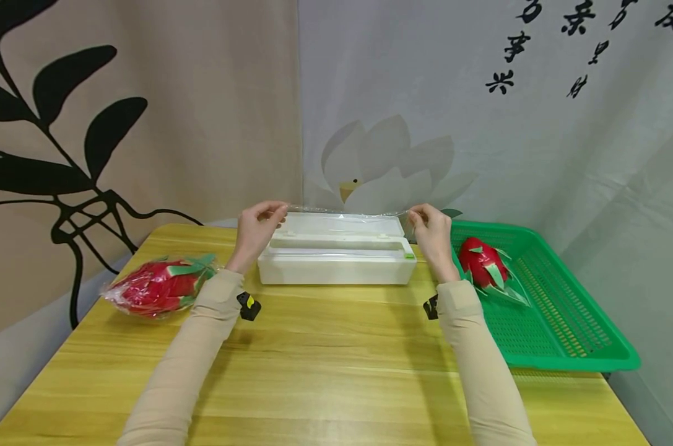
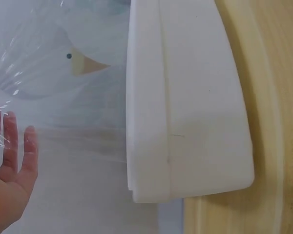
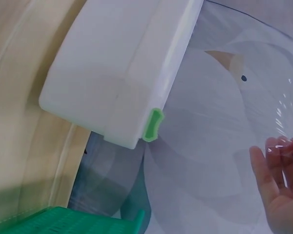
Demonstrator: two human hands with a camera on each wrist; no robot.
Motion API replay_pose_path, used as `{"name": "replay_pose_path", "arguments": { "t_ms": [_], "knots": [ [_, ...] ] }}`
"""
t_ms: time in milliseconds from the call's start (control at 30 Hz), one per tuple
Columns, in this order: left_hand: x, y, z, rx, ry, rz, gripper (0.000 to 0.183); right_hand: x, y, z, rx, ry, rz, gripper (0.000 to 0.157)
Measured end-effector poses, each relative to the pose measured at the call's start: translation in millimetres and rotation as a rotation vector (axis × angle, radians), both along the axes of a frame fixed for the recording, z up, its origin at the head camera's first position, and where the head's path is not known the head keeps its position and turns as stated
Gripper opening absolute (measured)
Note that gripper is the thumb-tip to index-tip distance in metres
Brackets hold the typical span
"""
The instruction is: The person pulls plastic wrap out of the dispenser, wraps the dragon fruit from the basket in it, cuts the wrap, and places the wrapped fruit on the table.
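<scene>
A white cling film dispenser box (image 1: 336,272) stands with its lid (image 1: 342,225) raised at the back of the table. From it a sheet of clear cling film (image 2: 83,109) stretches up, its top edge spanning both hands. My left hand (image 1: 260,230) pinches that edge at the left corner, and my right hand (image 1: 432,235) pinches it at the right corner. Both hands are above and behind the box, apart from it. A green slider (image 3: 153,125) sits at the box's right end. Near my left forearm lies a red dragon fruit (image 1: 163,285) wrapped in clear film.
To the right, a green plastic basket (image 1: 578,310) overhangs the table edge slightly and holds another dragon fruit (image 1: 481,260). A printed curtain (image 1: 230,124) hangs close behind the wooden table (image 1: 336,371).
</scene>
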State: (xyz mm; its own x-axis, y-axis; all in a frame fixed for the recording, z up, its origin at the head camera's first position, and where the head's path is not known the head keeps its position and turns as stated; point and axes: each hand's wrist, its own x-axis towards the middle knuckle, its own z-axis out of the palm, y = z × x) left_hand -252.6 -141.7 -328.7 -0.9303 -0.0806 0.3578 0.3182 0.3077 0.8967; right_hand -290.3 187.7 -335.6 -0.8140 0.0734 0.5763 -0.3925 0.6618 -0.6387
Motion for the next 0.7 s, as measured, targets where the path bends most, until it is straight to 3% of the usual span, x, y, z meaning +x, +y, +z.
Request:
{"name": "replay_pose_path", "arguments": {
  "t_ms": [700],
  "knots": [
    [4.9, 5.8, 13.9, 0.018, 0.143, 0.002, 0.024, 6.1, -1.3, 16.9, 0.035, 0.098, 0.008, 0.015]
  ]
}}
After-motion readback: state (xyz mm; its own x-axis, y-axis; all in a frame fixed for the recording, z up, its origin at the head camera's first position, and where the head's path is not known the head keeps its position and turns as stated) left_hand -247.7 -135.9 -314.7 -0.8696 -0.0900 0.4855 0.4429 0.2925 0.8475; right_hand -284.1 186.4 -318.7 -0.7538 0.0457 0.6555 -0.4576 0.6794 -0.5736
